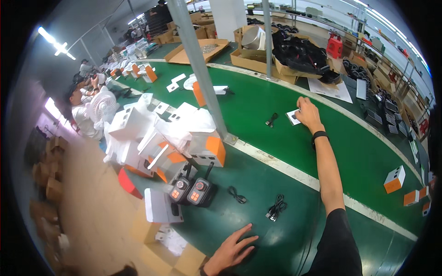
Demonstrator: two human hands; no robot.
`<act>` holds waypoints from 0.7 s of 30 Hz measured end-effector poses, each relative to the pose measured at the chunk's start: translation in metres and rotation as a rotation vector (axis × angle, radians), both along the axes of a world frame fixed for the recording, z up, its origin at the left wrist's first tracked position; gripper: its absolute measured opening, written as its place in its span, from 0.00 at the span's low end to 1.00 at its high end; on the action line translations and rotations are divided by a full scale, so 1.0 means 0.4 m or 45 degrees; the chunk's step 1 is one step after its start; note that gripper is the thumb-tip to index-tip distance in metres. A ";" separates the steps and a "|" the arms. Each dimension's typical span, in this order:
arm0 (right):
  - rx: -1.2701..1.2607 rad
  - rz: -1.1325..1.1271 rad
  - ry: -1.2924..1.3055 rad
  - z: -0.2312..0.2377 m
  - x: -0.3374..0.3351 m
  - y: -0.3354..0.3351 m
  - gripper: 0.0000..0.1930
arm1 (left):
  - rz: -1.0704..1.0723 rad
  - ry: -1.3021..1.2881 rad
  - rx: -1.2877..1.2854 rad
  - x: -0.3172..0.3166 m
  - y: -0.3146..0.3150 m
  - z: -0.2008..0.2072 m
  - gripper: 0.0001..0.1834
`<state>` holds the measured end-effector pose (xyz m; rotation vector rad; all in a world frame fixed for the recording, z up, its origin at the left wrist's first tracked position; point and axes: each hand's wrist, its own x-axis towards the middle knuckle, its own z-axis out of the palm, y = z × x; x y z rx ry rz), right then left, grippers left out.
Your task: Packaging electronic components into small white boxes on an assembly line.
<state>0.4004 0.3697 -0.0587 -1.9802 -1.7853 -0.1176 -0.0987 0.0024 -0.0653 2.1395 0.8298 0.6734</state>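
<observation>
Stretched far out over the green belt, my right hand (308, 114) has its fingers curled on a small white card (293, 117) with a dark picture on it. A short coiled black cable (271, 120) lies just left of that card. My left hand (234, 248) rests low at the near table with fingers spread and nothing in them. Beyond its fingertips lie a bundled black cable (276, 208) and a smaller looped cable (237, 195). Two black devices with antennas and orange buttons (201, 192) stand side by side to the left, beside a white box (158, 205).
White-and-orange boxes (208, 149) and white wrapping pile up at left. A metal post (195, 60) rises at the belt's near edge. More small boxes (394, 179) sit at right. An open carton (189, 260) stands below the table's left edge. Co-workers (85, 108) sit farther left.
</observation>
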 end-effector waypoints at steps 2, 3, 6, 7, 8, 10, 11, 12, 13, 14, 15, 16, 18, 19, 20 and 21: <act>-0.071 -0.174 0.023 -0.044 -0.029 -0.025 0.25 | 0.017 0.000 -0.019 -0.012 -0.006 0.011 0.23; -0.064 -0.153 0.020 -0.044 -0.018 -0.030 0.25 | 0.037 -0.004 -0.012 -0.011 -0.002 0.017 0.23; -0.203 -0.266 -0.055 -0.032 0.059 -0.022 0.32 | 0.005 -0.052 0.003 0.008 0.025 0.014 0.22; -0.250 -0.182 0.047 -0.036 0.077 -0.032 0.34 | 0.010 -0.065 -0.029 0.004 0.022 0.013 0.22; -0.295 -0.103 0.148 -0.040 0.095 -0.043 0.35 | 0.010 -0.080 -0.060 0.003 0.019 0.012 0.22; -0.299 -0.076 0.142 -0.031 0.064 -0.079 0.32 | 0.046 -0.098 -0.097 -0.012 0.003 0.016 0.22; -0.382 0.041 0.032 -0.025 0.068 -0.118 0.28 | 0.065 -0.119 -0.128 -0.018 -0.001 0.018 0.22; -0.458 0.152 -0.081 -0.008 0.071 -0.161 0.25 | 0.064 -0.122 -0.120 -0.016 0.005 0.018 0.22; -0.544 0.273 0.018 0.036 0.046 -0.232 0.23 | 0.050 -0.142 -0.139 -0.014 0.007 0.016 0.21; -0.635 0.396 0.119 0.099 0.010 -0.327 0.20 | 0.038 -0.159 -0.163 -0.009 0.007 0.014 0.20; -0.685 0.465 0.205 0.141 -0.012 -0.424 0.19 | 0.035 -0.164 -0.164 -0.002 0.012 0.010 0.20; -0.745 0.548 0.297 0.162 -0.050 -0.501 0.18 | 0.037 -0.164 -0.144 -0.006 0.012 0.005 0.21; -0.835 0.648 0.346 0.215 -0.132 -0.639 0.16 | -0.001 -0.173 -0.140 -0.012 0.007 0.010 0.21; -0.772 0.704 0.448 0.203 -0.164 -0.691 0.16 | 0.011 -0.181 -0.168 -0.014 0.004 0.016 0.22; -0.701 0.748 0.541 0.200 -0.197 -0.741 0.15 | 0.011 -0.195 -0.194 -0.012 0.009 0.024 0.23; -0.764 0.692 0.660 0.211 -0.254 -0.779 0.15 | -0.008 -0.294 -0.341 -0.017 0.016 0.038 0.28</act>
